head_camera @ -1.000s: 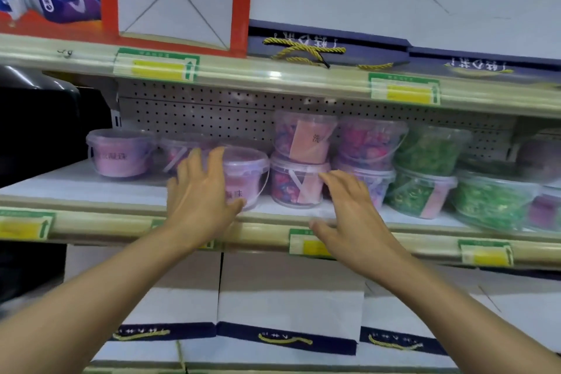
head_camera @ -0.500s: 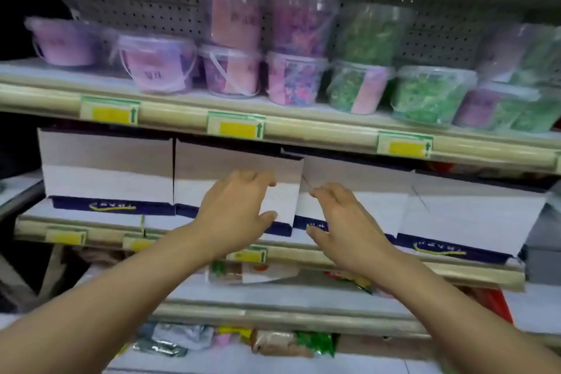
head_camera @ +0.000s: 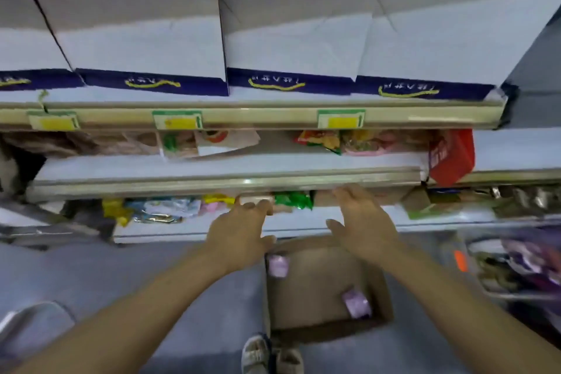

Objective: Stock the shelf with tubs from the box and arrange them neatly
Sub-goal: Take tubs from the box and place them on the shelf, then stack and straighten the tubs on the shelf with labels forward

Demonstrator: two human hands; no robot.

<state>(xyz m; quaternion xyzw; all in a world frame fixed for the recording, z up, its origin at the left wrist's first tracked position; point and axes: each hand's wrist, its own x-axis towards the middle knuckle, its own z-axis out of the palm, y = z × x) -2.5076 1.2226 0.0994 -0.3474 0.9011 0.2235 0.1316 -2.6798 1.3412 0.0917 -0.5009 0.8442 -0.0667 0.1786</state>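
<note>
A brown cardboard box (head_camera: 315, 331) stands open on the floor in front of the shelving. Inside it lie two pink-purple tubs, one (head_camera: 278, 265) at the far left corner and one (head_camera: 357, 303) near the right wall. My left hand (head_camera: 239, 234) hovers above the box's far left corner with fingers relaxed and holds nothing. My right hand (head_camera: 364, 222) hangs above the box's far edge, fingers spread, also empty. The shelf with the stocked tubs is out of view above.
White and navy gift bags (head_camera: 145, 39) fill the top shelf in view. Snack packets (head_camera: 291, 200) lie on the lower shelves. A wire basket of goods (head_camera: 516, 267) sits at the right. My shoes (head_camera: 270, 355) stand just before the box.
My view has dropped from the tub shelf down to the floor. Both hands came away from the tubs and lowered over the box, still empty.
</note>
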